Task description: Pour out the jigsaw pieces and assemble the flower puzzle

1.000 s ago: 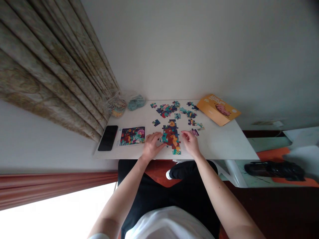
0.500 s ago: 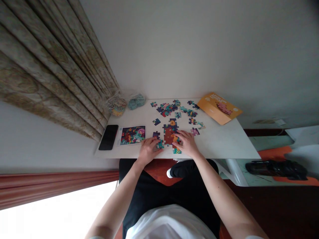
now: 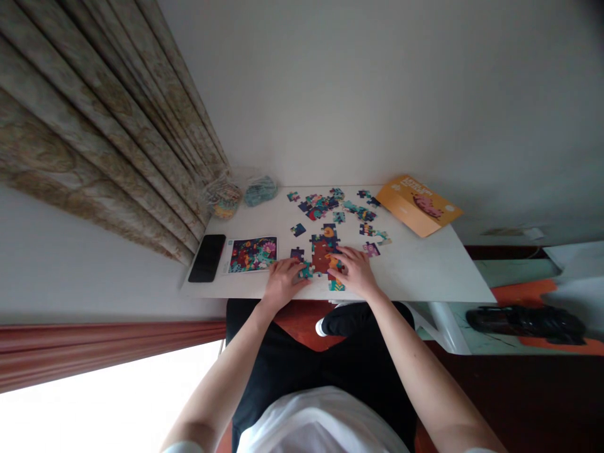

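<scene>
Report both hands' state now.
Left hand: fingertips on a teal jigsaw piece; cannot tell if gripping it.
Right hand: open, fingers resting on the assembled puzzle section, nothing visibly held.

Room light soft and greyish, medium bright. Strong daylight from window (image 3: 80, 415) at lower left, burned to white, no detail there. Wall (image 3: 377, 94) pale and even, darker at top right corner. Surface (image 3: 415, 270) pale, only weak shadows, no hard glare. Curtain (image 3: 80, 138) strongly bent near edge by wide lens. Puzzle pieces (image 3: 321, 255) little soft, small details not sharp.
</scene>
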Tool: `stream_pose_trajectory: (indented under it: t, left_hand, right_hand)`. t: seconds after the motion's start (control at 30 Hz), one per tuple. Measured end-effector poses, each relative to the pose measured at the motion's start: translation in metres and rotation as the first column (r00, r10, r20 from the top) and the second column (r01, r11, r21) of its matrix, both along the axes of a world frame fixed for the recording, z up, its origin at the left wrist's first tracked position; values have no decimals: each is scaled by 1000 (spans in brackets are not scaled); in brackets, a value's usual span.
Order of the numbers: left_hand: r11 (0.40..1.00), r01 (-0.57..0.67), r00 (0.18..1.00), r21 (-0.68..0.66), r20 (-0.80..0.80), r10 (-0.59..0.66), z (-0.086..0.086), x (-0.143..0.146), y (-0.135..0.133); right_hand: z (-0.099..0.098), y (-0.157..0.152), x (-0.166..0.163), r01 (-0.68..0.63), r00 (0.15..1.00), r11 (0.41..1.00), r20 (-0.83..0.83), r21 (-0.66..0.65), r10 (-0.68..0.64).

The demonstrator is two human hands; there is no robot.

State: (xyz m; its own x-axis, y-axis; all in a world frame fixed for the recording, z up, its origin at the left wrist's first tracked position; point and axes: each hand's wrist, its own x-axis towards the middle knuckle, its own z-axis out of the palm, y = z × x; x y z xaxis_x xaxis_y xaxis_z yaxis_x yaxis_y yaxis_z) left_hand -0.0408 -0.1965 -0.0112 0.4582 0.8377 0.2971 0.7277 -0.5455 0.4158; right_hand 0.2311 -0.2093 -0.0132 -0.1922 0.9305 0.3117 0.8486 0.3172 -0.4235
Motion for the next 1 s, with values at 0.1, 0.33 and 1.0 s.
stream_pose_trajectory:
  t: [0.1,0.33,1.0]
  left_hand:
    - [1000,5,1000,-1,-6,-5,0,0,0]
    - [1000,13,1000,-2,-13,-13,1,-1,0]
    - [994,-27,998,108,56,21,-3,-3,-2]
  right_hand:
    - [0,0,0,1,1000,1000,-8,-6,-1]
    - [-2,1,0,0,1000,1000,-13,-4,0]
    - [-3,1,1,-8,1000,1000,-19,0,8]
